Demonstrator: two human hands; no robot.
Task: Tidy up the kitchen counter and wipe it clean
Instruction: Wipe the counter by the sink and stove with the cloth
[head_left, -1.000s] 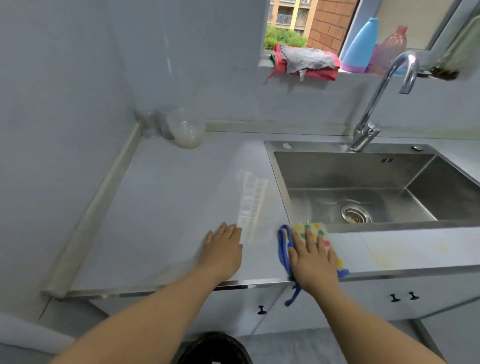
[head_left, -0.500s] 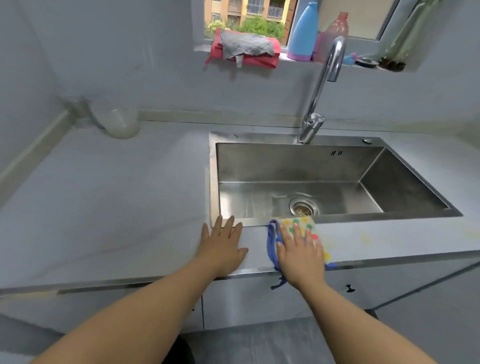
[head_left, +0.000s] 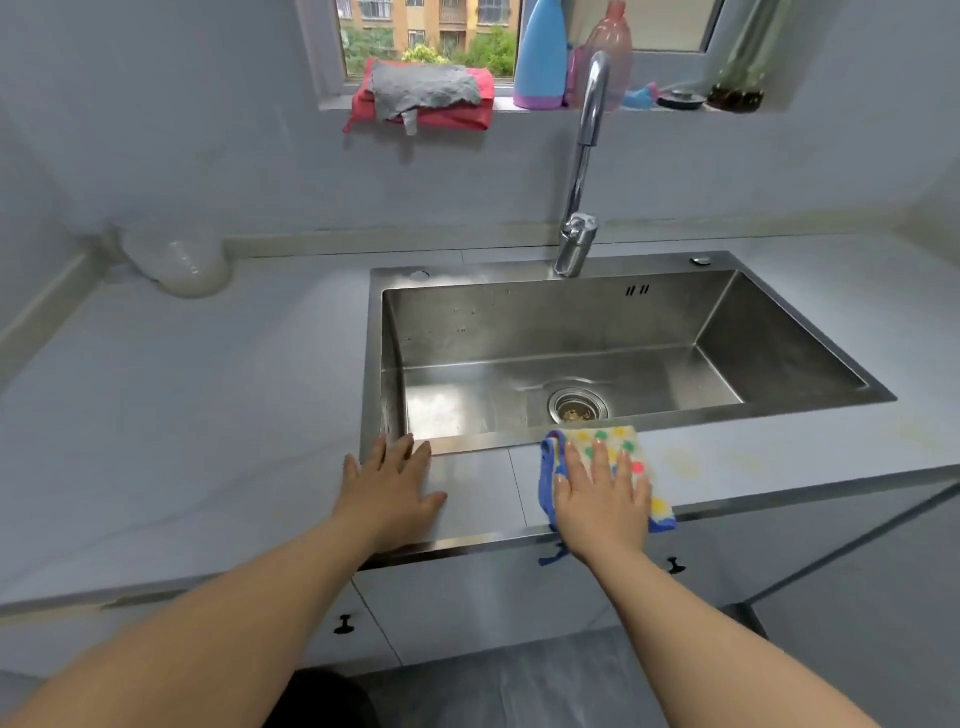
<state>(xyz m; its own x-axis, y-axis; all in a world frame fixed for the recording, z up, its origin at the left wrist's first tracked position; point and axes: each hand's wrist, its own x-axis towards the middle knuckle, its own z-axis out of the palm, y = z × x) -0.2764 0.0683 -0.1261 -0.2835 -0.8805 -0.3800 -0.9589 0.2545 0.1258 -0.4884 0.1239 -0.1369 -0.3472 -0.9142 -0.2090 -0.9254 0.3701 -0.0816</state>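
My right hand (head_left: 602, 493) lies spread and flat on the soft blue-edged cloth with coloured dots (head_left: 623, 457), on the pale grey counter (head_left: 208, 441) strip just in front of the steel sink (head_left: 779, 332). My left hand (head_left: 392, 486) rests open beside it. The cloth looks limp and light, so I judge palm pressure works best. My hand hides its middle, and I can't tell whether it's damp

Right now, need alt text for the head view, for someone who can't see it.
A person's right hand presses a dotted cloth flat on the counter strip in front of a steel sink, while the left hand rests flat and empty beside it. Behind the tap, bottles and folded rags sit on the window sill.
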